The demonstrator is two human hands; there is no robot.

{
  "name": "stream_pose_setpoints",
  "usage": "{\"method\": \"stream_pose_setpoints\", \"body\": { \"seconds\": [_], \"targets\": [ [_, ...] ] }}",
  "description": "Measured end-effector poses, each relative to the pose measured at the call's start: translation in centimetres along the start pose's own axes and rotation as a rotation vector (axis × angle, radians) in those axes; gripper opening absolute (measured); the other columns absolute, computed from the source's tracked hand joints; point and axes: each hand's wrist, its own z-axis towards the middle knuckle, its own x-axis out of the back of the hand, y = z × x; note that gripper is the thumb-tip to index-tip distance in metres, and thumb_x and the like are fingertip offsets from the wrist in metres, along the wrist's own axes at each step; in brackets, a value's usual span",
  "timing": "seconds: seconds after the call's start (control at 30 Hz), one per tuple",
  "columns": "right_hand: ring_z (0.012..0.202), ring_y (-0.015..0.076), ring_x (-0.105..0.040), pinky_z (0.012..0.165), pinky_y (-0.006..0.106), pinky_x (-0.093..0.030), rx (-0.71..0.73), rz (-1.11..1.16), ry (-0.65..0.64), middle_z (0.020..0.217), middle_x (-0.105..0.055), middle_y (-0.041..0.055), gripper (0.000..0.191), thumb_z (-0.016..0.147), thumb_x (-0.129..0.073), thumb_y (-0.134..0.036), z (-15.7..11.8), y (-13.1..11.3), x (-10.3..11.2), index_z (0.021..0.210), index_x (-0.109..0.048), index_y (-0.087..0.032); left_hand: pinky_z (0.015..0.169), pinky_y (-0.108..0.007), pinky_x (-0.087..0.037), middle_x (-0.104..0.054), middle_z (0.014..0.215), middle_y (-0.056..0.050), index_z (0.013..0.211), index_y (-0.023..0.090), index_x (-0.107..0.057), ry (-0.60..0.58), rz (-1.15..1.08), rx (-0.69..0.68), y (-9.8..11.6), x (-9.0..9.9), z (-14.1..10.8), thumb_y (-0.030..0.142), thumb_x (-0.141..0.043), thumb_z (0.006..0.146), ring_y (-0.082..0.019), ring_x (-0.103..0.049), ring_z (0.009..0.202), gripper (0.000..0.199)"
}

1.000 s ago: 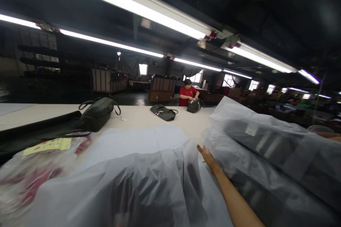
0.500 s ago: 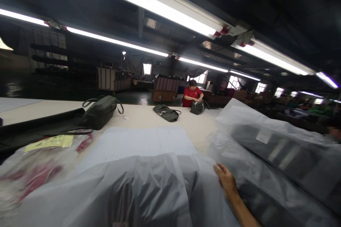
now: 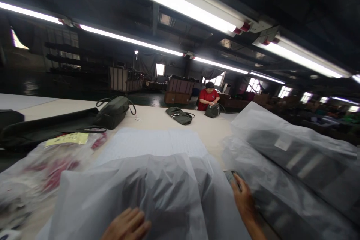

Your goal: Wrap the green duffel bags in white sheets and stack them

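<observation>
In front of me lies a dark bag inside a translucent plastic bag [image 3: 180, 183], its surface wrinkled. My left hand [image 3: 128, 225] rests over its near side, fingers extended and slightly blurred, holding nothing I can see. To its right, my right hand [image 3: 244, 197] has its fingers closed around a small grey-green object [image 3: 231, 175], mostly covered by the hand. Its kind cannot be made out. That hand is between the wrapped bag and a stack of other wrapped bags [image 3: 298, 157]. Flat plastic sheets [image 3: 157, 140] lie beyond the wrapped bag.
On the left lie a clear bag with red contents [image 3: 60, 170], a yellow label [image 3: 67, 138] and dark green bags [image 3: 112, 112]. Another green bag [image 3: 180, 116] lies across the pale table [image 3: 152, 120]. A person in red [image 3: 208, 97] handles a bag [image 3: 213, 110] at the far edge.
My left hand has come into view over the wrapped bag. My right hand has moved slightly down, and the small grey-green object now shows at its fingers. The view has shifted slightly left.
</observation>
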Motion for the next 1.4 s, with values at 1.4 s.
{"method": "stream_pose_setpoints", "body": {
  "seconds": [1.4],
  "targets": [
    [0.144, 0.0209, -0.033, 0.122, 0.054, -0.012, 0.791, -0.316, -0.784, 0.147, -0.051, 0.0033, 0.046, 0.092, -0.043, -0.024, -3.2, -18.5, -9.4, 0.136, -0.054, -0.032, 0.118, -0.051, -0.025, -0.048, 0.149, -0.008, 0.143, 0.029, -0.045, -0.344, -0.427, 0.311, -6.9, -4.6, 14.7, 0.041, -0.039, 0.101, -0.025, -0.041, 0.139, 0.045]
  ]
}}
